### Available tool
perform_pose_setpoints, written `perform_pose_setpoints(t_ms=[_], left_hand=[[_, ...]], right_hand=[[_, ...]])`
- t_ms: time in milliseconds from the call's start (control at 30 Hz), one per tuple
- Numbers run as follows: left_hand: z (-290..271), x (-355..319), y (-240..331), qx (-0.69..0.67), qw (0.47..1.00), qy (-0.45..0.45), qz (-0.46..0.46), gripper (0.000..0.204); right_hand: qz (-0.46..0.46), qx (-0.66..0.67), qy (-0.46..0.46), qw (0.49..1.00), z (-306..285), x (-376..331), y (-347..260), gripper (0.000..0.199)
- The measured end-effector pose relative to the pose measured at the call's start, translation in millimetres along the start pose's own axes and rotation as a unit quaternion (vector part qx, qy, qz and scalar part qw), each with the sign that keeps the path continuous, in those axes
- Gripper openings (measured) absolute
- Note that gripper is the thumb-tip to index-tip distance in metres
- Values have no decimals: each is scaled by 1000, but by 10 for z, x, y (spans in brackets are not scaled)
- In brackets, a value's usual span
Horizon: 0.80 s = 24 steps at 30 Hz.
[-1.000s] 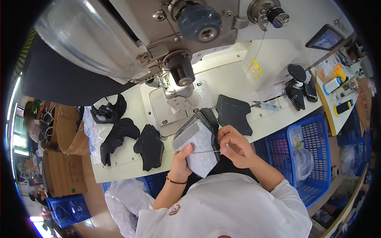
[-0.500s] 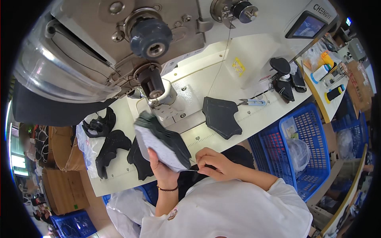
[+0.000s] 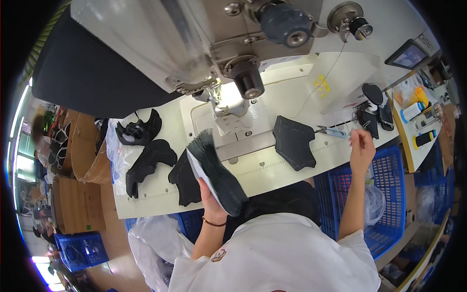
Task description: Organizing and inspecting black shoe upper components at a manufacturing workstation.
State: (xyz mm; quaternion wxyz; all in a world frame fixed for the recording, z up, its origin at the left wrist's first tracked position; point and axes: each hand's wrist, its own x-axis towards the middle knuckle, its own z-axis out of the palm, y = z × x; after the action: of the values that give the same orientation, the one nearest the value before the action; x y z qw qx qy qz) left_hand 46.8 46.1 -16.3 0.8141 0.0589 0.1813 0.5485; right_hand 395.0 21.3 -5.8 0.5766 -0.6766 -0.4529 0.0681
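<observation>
Right hand now off stack, near snips at 3 o'clock, fingertips bunched, contents unclear; left hand alone clasps stack.

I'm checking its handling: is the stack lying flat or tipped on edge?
Tipped on edge: in the left hand, the stack shows its layered edges broadly, its pale face narrowly.
</observation>
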Motion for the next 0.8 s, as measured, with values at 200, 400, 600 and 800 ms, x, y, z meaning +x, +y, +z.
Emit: perform_pose_setpoints(t_ms=[200, 400, 600, 800], left_hand=[[-462, 56, -6, 203, 967, -125, 89, 67], [-272, 94, 30, 363, 907, -95, 192, 66], [-207, -14, 68, 649, 714, -35, 260, 50], [-154, -3, 80, 617, 698, -85, 352, 41]], right_hand=[[-168, -97, -4, 981, 279, -174, -680, 22], [-299, 159, -222, 914, 719, -586, -1334, 34], [-208, 207, -254, 922, 907, -713, -1405, 48], [-263, 151, -258, 917, 1012, -639, -1400, 52]])
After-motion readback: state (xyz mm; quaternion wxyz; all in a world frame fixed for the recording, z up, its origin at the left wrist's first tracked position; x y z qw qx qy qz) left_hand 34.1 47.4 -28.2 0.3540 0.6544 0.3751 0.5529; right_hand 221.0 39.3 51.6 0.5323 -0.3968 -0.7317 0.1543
